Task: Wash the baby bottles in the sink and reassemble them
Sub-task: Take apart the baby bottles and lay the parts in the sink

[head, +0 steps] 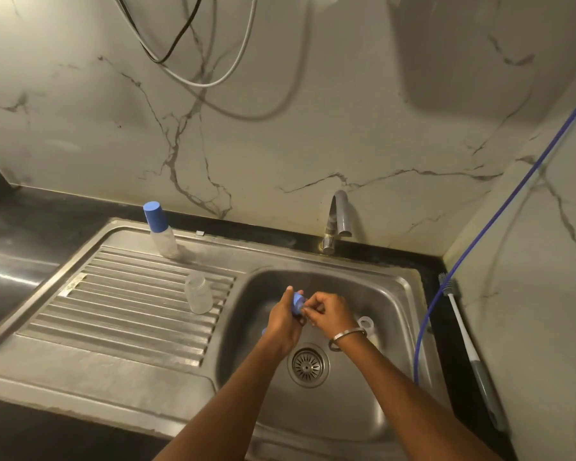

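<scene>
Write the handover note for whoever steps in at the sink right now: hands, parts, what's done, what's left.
Left hand grips a blue collar over the basin; right hand pinches at its near end.
One capped bottle stands assembled at the back of the drainboard.
An open bottle body stands upright on the drainboard.
A clear ring-shaped part lies in the basin.
Bottle brush lies on the right counter.
Left: finish the collar, reassemble the second bottle.

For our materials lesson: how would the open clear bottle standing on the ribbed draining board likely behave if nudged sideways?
The open clear bottle looks empty and thin-walled, so it is probably light and slides easily. It stands across the ridges of the draining board, so it may rock or tip. Once down, its round body would likely roll.
</scene>
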Tool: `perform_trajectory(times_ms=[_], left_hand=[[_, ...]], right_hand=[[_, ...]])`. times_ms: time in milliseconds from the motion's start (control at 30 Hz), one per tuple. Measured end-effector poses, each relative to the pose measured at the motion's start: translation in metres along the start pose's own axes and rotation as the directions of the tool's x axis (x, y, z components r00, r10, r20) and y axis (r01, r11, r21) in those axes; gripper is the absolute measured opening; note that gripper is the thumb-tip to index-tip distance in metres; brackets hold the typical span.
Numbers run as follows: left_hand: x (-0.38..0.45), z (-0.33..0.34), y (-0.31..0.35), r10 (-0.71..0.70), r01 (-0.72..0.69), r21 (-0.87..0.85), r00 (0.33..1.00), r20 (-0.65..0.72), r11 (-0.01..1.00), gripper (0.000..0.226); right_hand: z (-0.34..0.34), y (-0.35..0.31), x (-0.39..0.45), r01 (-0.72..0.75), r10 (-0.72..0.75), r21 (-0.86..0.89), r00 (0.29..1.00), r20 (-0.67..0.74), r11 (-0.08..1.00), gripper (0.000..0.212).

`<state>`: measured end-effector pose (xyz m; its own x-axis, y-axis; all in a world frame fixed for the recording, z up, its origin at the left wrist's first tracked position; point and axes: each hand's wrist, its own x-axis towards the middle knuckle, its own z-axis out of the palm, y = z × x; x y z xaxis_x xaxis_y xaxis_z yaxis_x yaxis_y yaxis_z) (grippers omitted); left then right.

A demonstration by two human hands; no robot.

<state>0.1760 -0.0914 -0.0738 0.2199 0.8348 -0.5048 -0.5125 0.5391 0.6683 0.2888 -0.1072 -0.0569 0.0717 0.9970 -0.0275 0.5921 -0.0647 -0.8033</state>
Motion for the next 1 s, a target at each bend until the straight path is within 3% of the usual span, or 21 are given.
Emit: perform_trajectory(times_ms=[567, 700, 800, 1000], left_hand=[[0.002, 0.024, -0.005, -0.052, 0.05, -0.046, 0.998, -0.044, 0.998, 0.024], [0.003, 0.029, -0.002, -0.018, 0.017, -0.032, 1.0, -0.019, 0.999, 0.025], [0.002, 0.027, 0.006, -0.069, 0.071, -0.035, 0.997, 0.035, 0.997, 0.034], [0.005, 0.018, 0.02, -0.101, 0.099, 0.044, 0.993, 0.062, 0.994, 0.036]], right_hand=[[0.005, 0.0, -0.005, -0.016, 0.014, -0.008, 0.98, -0.199, 1.0, 0.021], [0.0, -0.002, -0.002, -0.007, 0.008, 0.004, 0.977, -0.212, 1.0, 0.016], [-0.002, 0.0, 0.001, 0.0, 0.009, 0.042, 0.976, -0.219, 0.999, 0.006], [-0.003, 0.008, -0.001, 0.015, -0.008, 0.035, 0.98, -0.198, 0.999, 0.016]])
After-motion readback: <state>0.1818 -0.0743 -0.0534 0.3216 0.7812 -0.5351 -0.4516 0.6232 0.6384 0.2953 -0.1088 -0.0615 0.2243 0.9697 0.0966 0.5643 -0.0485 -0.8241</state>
